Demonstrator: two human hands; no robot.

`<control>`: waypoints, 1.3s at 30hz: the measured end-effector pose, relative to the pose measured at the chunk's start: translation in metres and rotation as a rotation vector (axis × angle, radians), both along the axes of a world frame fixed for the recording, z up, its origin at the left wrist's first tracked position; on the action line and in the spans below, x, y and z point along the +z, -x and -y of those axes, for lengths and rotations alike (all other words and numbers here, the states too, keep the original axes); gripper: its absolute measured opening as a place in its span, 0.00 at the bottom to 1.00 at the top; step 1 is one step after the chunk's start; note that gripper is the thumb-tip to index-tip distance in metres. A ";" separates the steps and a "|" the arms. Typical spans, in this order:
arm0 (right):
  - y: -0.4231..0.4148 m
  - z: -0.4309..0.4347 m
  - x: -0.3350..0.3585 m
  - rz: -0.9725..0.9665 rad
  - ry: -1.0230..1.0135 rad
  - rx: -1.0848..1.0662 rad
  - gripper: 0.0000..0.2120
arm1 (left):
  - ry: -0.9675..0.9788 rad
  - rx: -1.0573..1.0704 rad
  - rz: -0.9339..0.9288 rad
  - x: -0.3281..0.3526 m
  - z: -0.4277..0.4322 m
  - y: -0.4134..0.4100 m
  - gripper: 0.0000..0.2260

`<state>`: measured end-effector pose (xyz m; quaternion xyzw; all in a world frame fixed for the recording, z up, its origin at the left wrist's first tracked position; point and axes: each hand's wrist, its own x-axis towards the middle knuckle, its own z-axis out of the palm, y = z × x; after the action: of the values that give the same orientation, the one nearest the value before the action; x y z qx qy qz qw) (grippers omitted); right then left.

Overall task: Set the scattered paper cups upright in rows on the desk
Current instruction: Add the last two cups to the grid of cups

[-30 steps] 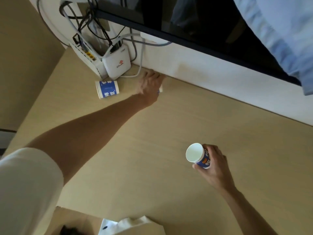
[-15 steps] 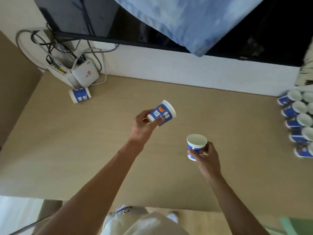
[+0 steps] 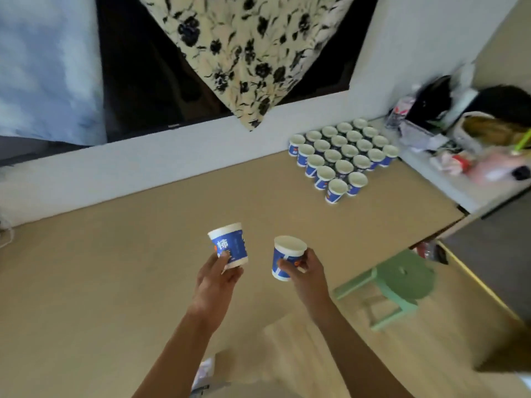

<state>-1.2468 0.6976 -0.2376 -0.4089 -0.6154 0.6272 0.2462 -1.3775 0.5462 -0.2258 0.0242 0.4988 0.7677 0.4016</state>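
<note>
While the left hand (image 3: 215,278) pinches a first cup (image 3: 228,244) near its base and the right hand (image 3: 304,272) grips a second cup (image 3: 287,258), both well short of the upright rows (image 3: 342,159) on the bench (image 3: 115,268), a hurried set-down could topple seemingly tight-packed neighbours.

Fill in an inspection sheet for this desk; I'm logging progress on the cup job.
Surface: tan desk.
Job's things: block of upright cups in rows at right rear.
Clutter: bags and oddments on grey ledge beside block, blurred.
Grips: left hand holds left cup, right hand holds right cup, both mouth up above desk.
Cables: thin white line at far left edge, maybe a cable.
Surroundings: green stool, floral cloth, blue cloth.
</note>
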 end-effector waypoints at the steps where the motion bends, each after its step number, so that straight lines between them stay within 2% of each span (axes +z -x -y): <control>1: -0.013 -0.012 0.002 -0.010 0.006 -0.027 0.26 | -0.016 -0.044 -0.033 0.001 -0.013 -0.011 0.11; 3: -0.039 -0.035 0.004 -0.008 0.008 -0.077 0.22 | -0.032 -0.118 -0.098 0.001 -0.038 -0.031 0.07; 7: -0.079 -0.078 -0.001 -0.005 0.005 -0.185 0.17 | 0.032 -0.242 -0.250 0.001 -0.088 -0.061 0.14; 12: -0.109 -0.127 -0.010 0.013 0.058 -0.270 0.20 | 0.154 -0.294 -0.394 -0.010 -0.161 -0.080 0.21; 15: -0.115 -0.168 -0.024 0.041 0.061 -0.310 0.22 | 0.232 -0.287 -0.455 -0.027 -0.213 -0.086 0.22; 20: -0.120 -0.229 -0.040 0.115 0.088 -0.348 0.17 | 0.308 -0.262 -0.483 -0.045 -0.282 -0.087 0.23; 26: -0.121 -0.303 -0.045 0.177 0.087 -0.335 0.22 | 0.318 -0.293 -0.505 -0.040 -0.341 -0.081 0.24; 33: -0.106 -0.385 -0.059 0.236 0.044 -0.267 0.30 | 0.357 -0.222 -0.507 -0.037 -0.392 -0.089 0.24; 39: -0.087 -0.463 -0.079 0.239 0.028 -0.121 0.29 | 0.435 -0.131 -0.488 -0.037 -0.440 -0.116 0.25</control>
<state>-1.1598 1.1610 -0.3169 -0.5204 -0.6056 0.5668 0.2029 -1.2619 0.9857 -0.2630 0.1532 0.7297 0.5875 0.3144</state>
